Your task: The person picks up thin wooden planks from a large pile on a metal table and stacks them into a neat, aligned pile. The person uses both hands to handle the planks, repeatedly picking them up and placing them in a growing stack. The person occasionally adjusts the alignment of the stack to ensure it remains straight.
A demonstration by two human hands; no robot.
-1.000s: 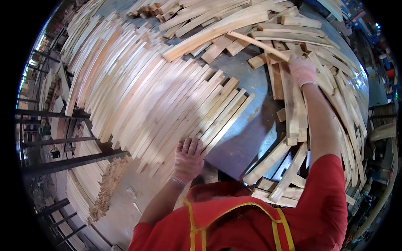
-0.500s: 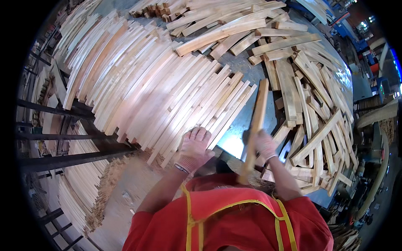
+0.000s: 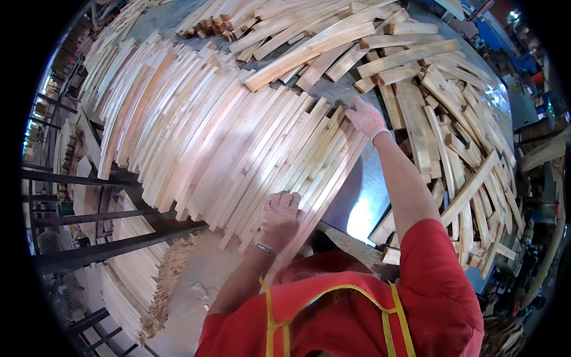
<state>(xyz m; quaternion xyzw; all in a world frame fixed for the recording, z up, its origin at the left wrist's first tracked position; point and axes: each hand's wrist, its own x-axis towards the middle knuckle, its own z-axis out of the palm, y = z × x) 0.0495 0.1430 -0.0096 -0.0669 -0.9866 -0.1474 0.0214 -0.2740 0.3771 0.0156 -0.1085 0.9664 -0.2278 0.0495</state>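
A row of long pale wooden strips [image 3: 220, 137] lies side by side on the table. My left hand [image 3: 279, 221], in a pinkish work glove, rests on the near ends at the row's right side, fingers laid over the wood. My right hand [image 3: 367, 118], gloved the same way, reaches out to the far ends of the rightmost strips. Its fingers are stretched out and touch the wood there. The outermost wooden strip [image 3: 333, 190] lies along the row's right edge, between my two hands. Part of its near end is hidden beside my left wrist.
A jumbled heap of wooden pieces [image 3: 410, 113] covers the table's right side and far end. Dark metal bars [image 3: 119, 244] stick out at the left, above another stack of strips [image 3: 128, 268]. Bare metal tabletop [image 3: 363, 196] shows between row and heap. A pale hose [image 3: 544, 262] hangs at far right.
The wooden strip that my right hand held upright near my body now lies at the row's right edge. My right hand has moved forward to the far ends and let go.
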